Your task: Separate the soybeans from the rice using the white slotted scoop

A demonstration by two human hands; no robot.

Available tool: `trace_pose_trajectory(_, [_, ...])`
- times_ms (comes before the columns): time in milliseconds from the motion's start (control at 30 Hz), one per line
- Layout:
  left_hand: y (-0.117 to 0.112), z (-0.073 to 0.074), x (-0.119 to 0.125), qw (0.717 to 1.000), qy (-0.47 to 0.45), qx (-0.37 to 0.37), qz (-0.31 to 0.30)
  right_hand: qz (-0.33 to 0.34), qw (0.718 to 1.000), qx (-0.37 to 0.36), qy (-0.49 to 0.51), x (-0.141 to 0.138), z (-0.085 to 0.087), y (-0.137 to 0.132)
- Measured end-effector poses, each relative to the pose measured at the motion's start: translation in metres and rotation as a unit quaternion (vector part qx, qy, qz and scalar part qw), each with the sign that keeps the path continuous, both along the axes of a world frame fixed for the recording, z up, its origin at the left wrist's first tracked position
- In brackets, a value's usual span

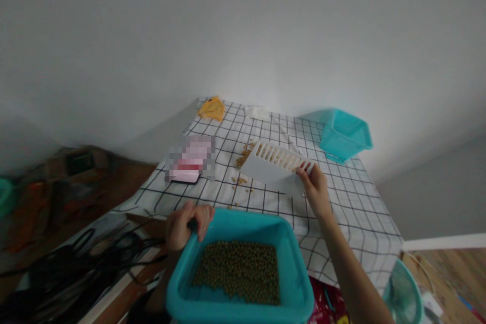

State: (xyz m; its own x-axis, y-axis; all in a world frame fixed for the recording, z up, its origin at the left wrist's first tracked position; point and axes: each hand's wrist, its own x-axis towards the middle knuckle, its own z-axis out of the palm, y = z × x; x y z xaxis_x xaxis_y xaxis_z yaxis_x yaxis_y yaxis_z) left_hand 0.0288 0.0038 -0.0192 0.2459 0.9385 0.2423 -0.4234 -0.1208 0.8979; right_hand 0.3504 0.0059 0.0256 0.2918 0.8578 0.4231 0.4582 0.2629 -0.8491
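Note:
My left hand (190, 224) is closed over the far left corner of a teal plastic tub (299, 268), with something small and dark showing between the fingers. In the tub lies a layer of small round green-brown beans (243, 271). My right hand (314, 187) pinches the right end of a white slotted plastic basket (264, 169), its fingertips at the slots. The basket is tilted over the checked tablecloth (224, 190). Tan beans (243, 157) are heaped at its left end, and several more lie scattered in front; some tan shows through the slots.
A phone (188, 162), partly pixelated, lies left of the basket. At the back are a yellow cloth (212, 109) and a white cloth or tissue (257, 113). Another teal container (343, 136) stands at the right rear, by the wall. Cables (125, 248) lie lower left.

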Motion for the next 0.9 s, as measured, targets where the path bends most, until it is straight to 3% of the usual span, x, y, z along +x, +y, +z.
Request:
trace_pose_trajectory(367, [0.003, 0.0, -0.009, 1.0, 0.005, 0.015, -0.01, 0.028, 1.0, 0.002, 0.004, -0.005, -0.003, 0.004])
trace_pose_trajectory(900, [0.006, -0.002, -0.015, 1.0, 0.012, 0.013, -0.019, -0.007, 1.0, -0.011, 0.0, 0.001, -0.002, -0.011])
